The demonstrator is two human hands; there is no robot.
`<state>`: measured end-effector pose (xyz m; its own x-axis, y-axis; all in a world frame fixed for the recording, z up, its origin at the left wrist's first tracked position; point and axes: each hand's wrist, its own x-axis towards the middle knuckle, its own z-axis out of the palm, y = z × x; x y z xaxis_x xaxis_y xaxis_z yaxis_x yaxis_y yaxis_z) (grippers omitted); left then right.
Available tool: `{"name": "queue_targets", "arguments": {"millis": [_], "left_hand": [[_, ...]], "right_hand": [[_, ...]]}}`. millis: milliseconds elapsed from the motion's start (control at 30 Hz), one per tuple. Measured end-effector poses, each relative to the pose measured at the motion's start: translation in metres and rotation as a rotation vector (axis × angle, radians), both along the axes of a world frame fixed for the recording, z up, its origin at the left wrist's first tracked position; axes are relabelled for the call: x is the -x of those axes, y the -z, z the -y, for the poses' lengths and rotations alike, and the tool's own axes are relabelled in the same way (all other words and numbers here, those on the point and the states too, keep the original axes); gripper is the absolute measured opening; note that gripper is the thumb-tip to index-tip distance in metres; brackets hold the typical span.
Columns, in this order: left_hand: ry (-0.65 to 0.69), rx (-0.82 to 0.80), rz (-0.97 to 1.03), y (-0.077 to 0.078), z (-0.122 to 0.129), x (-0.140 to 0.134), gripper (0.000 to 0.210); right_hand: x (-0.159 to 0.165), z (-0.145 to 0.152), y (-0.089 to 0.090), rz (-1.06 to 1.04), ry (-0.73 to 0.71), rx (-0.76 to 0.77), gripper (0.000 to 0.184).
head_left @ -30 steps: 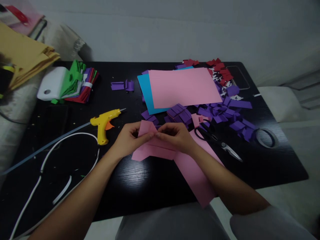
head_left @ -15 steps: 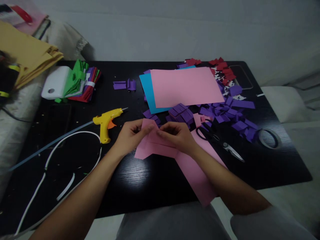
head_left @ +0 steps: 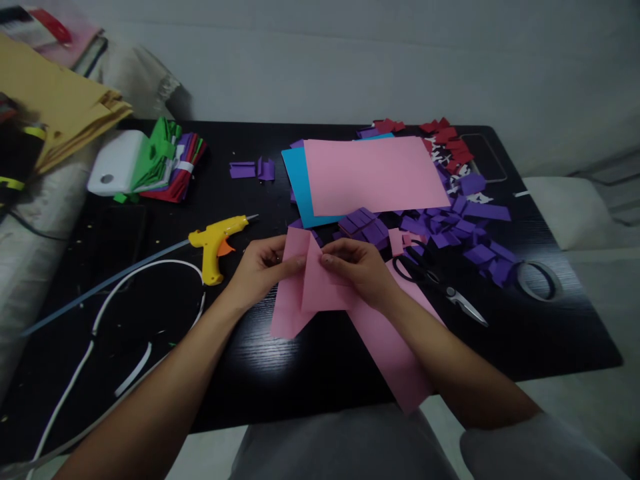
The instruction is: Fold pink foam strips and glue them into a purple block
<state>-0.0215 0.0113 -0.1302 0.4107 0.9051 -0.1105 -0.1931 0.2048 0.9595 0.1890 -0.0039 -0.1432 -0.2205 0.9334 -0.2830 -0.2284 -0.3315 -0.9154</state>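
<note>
Between my two hands is a creased piece of pink paper (head_left: 293, 300), standing partly folded above the black table. My left hand (head_left: 263, 270) pinches its left side between thumb and fingers. With thumb and fingertips, my right hand (head_left: 356, 270) grips the paper at a raised fold. A longer pink strip (head_left: 387, 347) lies under my right wrist and reaches over the table's front edge. Black-handled scissors (head_left: 445, 287) rest just right of my right hand, their blades pointing toward the front right. Folded purple paper pieces (head_left: 365, 227) sit just beyond my hands.
A yellow glue gun (head_left: 213, 247) with a white cord (head_left: 97, 320) lies to the left. Pink sheets (head_left: 375, 177) overlap a blue sheet (head_left: 299, 187) at the back. Purple scraps (head_left: 450, 223), red scraps (head_left: 453, 143) and a tape roll (head_left: 540, 280) are at right. Bundled green strips (head_left: 157, 157) stand back left.
The pink paper's folds have opened up, with its left panel now turned more upright and hanging lower. Both hands stay close to the same place, still gripping it.
</note>
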Motion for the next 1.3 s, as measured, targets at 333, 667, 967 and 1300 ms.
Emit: {"name": "queue_targets", "arguments": {"millis": [333, 667, 967, 1300], "left_hand": [[-0.007, 0.01, -0.071, -0.003, 0.002, -0.002, 0.026], [-0.033, -0.073, -0.09, -0.007, -0.001, -0.005, 0.038], [0.003, -0.045, -0.006, 0.0, 0.001, 0.004, 0.038], [0.038, -0.149, 0.153, -0.003, -0.001, 0.005, 0.046]], "right_hand": [[0.006, 0.005, -0.004, 0.162, 0.009, -0.258, 0.023], [0.003, 0.017, -0.01, 0.43, -0.017, -0.687, 0.013], [0.006, 0.02, -0.019, 0.478, 0.001, -0.678, 0.009], [-0.002, 0.018, -0.031, 0.284, 0.008, -0.412, 0.007]]}}
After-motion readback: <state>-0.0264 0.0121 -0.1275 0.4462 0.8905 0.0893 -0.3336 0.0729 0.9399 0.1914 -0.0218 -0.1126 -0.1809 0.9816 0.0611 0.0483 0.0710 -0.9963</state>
